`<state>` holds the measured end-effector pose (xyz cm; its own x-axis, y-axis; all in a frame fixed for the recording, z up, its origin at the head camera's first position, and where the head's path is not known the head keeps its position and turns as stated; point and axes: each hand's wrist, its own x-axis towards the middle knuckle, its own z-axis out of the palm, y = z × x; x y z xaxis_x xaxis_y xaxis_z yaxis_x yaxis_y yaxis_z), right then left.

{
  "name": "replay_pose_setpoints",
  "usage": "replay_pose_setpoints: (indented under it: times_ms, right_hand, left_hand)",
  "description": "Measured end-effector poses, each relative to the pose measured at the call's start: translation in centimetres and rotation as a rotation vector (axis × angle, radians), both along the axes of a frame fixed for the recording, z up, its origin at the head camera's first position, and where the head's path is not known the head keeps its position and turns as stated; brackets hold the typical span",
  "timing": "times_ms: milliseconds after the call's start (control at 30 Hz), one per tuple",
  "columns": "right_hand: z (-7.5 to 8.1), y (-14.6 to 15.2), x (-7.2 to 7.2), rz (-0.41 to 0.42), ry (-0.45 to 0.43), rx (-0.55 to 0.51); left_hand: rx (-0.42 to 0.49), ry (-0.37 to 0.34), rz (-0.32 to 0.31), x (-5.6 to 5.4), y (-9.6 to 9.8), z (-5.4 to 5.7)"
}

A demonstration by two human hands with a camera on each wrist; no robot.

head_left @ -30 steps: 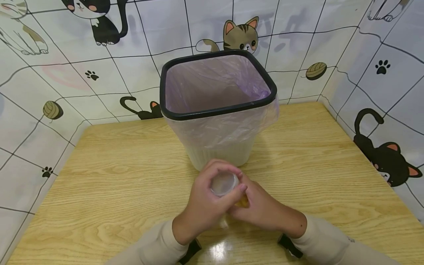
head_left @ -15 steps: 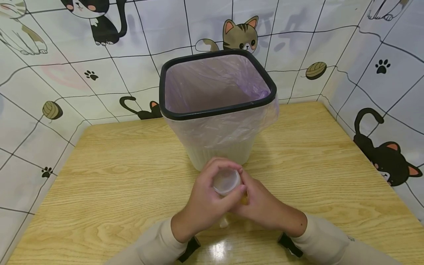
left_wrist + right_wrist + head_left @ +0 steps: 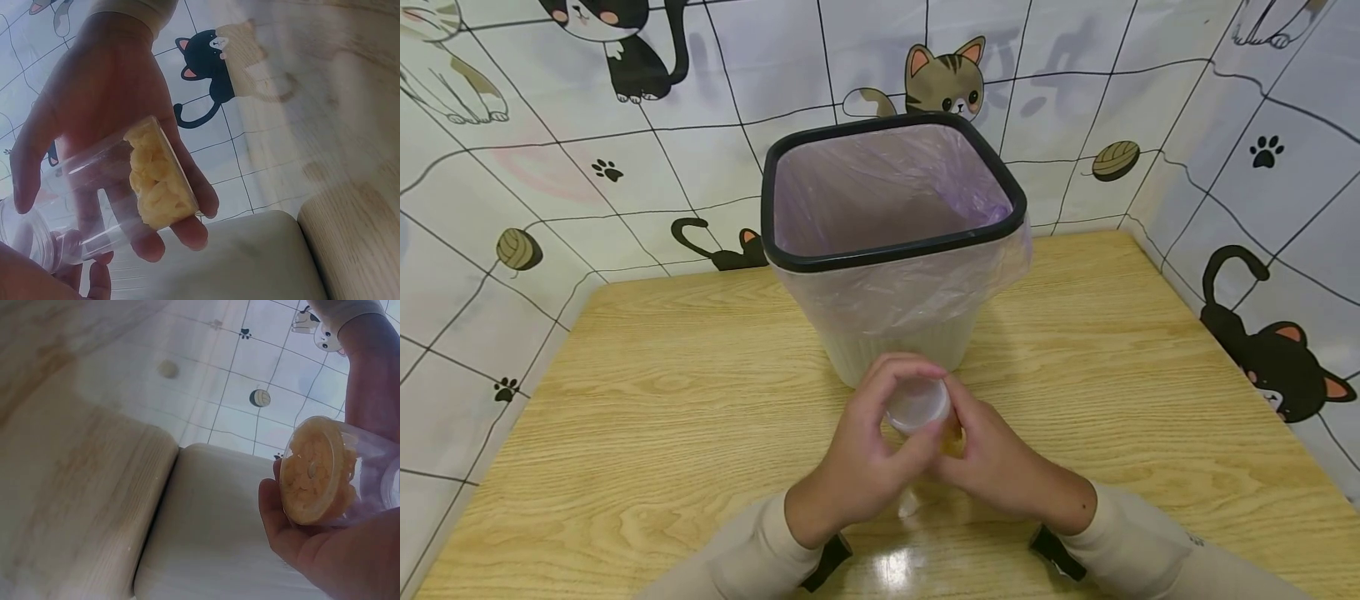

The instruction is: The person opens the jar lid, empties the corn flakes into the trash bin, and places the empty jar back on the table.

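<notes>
A clear plastic jar [image 3: 103, 187] lies tilted between my two hands, low in front of the bin. Yellow, chunky pieces [image 3: 156, 178] are gathered at its bottom end. In the head view, my left hand [image 3: 868, 454] curls its thumb and index finger round the jar's clear round top [image 3: 919, 406]. My right hand [image 3: 1000, 462] holds the body from the other side, hiding most of it there. In the right wrist view, fingers of my right hand [image 3: 337, 556] wrap under the jar's base.
A pale bin [image 3: 895, 346] with a black rim and translucent purplish liner stands right behind the hands. Around the wooden table [image 3: 685, 400] rises a cat-patterned tile sheet [image 3: 685, 167] at the back and sides. Both forearms carry dark wrist-worn devices [image 3: 827, 562].
The jar's round top has shifted slightly right and up, and shows at a slightly different angle. Left fingers moved a little with it. The right hand and bin look almost unchanged.
</notes>
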<state>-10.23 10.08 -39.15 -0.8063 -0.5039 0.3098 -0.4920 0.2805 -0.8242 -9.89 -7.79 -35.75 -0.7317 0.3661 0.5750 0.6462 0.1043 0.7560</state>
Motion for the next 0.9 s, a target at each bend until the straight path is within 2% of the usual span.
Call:
replay_pose_setpoints:
  times_ms: [167,500,900]
  right_hand:
    - [0.03,-0.10,-0.07,-0.005,-0.005,-0.008]
    - [0.15,-0.16,0.01,-0.022,-0.004,-0.011]
    - [0.06,-0.12,0.12,-0.025,0.019,-0.001]
  left_hand:
    - [0.000,0.010,-0.027,-0.09,-0.24,-0.13]
    - [0.011,0.008,-0.038,-0.18,-0.39,-0.12]
    - [0.000,-0.012,-0.004,0.01,-0.24,-0.13]
